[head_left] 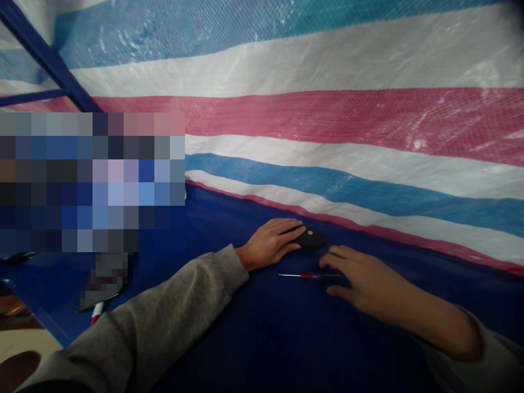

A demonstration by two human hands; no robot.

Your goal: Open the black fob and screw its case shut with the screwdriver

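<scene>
A black computer mouse (pixel 313 238) with a light round mark lies on the dark blue tabletop. My left hand (pixel 272 243) grips its left end, fingers over the top and thumb along the near side. Closer to me lies a slim screwdriver (pixel 305 275) with a metal shaft pointing left and a red and dark handle. My right hand (pixel 354 278) is around the handle end of the screwdriver, fingers and thumb apart. Whether it touches the handle I cannot tell.
A striped tarp wall (pixel 327 120) rises behind the blue tabletop (pixel 254 338). At the left, a pixelated patch hides much of the table. A dark flat object (pixel 102 297) and a red-and-white stick-like thing (pixel 96 313) lie below it. The table's edge runs along the lower left.
</scene>
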